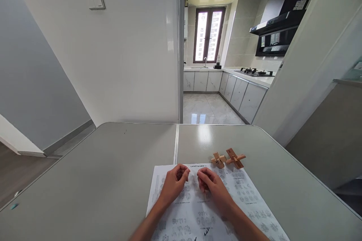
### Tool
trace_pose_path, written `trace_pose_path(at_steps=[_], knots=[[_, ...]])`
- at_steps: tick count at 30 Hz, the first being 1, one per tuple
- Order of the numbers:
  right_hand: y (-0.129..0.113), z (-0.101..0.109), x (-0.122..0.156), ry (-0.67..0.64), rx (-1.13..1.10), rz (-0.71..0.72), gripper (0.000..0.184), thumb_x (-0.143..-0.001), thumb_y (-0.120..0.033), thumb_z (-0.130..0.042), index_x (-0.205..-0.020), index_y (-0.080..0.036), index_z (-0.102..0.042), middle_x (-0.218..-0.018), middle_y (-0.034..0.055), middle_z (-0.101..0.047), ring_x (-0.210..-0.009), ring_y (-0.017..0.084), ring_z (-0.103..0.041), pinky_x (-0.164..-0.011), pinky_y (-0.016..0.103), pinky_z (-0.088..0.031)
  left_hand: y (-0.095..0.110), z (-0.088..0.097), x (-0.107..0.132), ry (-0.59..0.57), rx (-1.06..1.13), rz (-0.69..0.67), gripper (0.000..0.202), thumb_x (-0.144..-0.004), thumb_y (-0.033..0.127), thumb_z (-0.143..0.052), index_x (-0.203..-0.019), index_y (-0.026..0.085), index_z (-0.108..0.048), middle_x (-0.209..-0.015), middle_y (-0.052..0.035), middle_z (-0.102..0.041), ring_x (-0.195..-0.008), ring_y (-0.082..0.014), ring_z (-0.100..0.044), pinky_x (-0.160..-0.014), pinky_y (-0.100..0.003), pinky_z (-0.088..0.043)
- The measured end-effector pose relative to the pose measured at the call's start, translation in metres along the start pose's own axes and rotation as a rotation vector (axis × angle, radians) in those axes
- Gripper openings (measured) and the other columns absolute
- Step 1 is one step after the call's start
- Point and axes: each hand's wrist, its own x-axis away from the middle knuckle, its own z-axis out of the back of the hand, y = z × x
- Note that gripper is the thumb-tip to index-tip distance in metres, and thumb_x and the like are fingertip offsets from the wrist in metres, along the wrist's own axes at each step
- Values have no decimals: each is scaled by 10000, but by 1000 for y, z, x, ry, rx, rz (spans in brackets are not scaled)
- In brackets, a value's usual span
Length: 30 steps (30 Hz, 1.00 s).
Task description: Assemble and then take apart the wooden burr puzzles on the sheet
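Observation:
Both hands hover over, or rest on, a large white printed sheet (pixel 198 205) with rows of small diagrams. My left hand (pixel 177 181) is curled, thumb against the forefinger; anything in it is hidden or too small to name. Facing it a short gap away, my right hand (pixel 210 184) is closed in a similar pinch, its contents likewise unclear. Beyond the right hand, at the sheet's far edge, lie two crossed wooden pieces: a smaller numbered one (pixel 218 160) and, to its right, another with a flat numbered board across a peg (pixel 235 158).
The grey table (pixel 93 188) has a pale seam across it. A small teal bit (pixel 14 206) lies at the far left. Past the table, a doorway opens to a kitchen with white cabinets (pixel 240 92), a stove (pixel 256 72) and a window (pixel 209 34). A wall (pixel 135 52) stands to the left.

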Motion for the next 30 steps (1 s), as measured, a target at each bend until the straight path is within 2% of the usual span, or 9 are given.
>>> trace_pose_path(at_steps=[5,8,11,17,24,30], knots=[[-3,21,-9,177,-370,62,389,-864,-513,-702,-688,-223,-511,-563,-76,-411,-442,77,-294,-436,227,-309,-2,0,-1,-5,1,13,402,-922,586,-574,-853,196,-643,-693,6,-602,-632,-149,-528,-605,-247,-395],[-8,41,-15,213,-496,105,481,-875,-580,-650,-619,-242,-421,-494,-108,-300,-376,67,-181,-353,225,-232,-2,0,-1,-2,12,9,386,-930,565,-573,-852,193,-645,-696,6,-600,-630,-144,-520,-603,-247,-396],[-10,58,-19,241,-576,163,503,-875,-561,-660,-589,-247,-391,-464,-114,-273,-350,60,-173,-327,208,-199,-1,1,-1,-7,14,12,387,-931,569,-570,-852,198,-642,-695,10,-590,-623,-142,-507,-594,-246,-391],[-6,79,-26,267,-721,212,436,-886,-499,-668,-627,-238,-433,-443,-125,-303,-322,49,-181,-318,182,-198,1,1,-1,-10,5,26,397,-923,585,-567,-856,199,-627,-704,7,-594,-622,-144,-510,-582,-246,-383],[-2,90,-33,302,-624,248,326,-863,-412,-718,-714,-236,-487,-434,-145,-308,-307,50,-179,-303,173,-207,2,2,-1,-3,0,32,416,-912,604,-574,-854,199,-649,-696,1,-607,-615,-148,-523,-567,-240,-394],[-4,83,-34,391,-404,254,403,-906,-569,-655,-737,-238,-497,-454,-136,-283,-331,63,-181,-311,194,-237,-4,1,-1,8,9,15,396,-922,581,-573,-849,198,-647,-698,5,-604,-618,-144,-518,-583,-241,-401]])
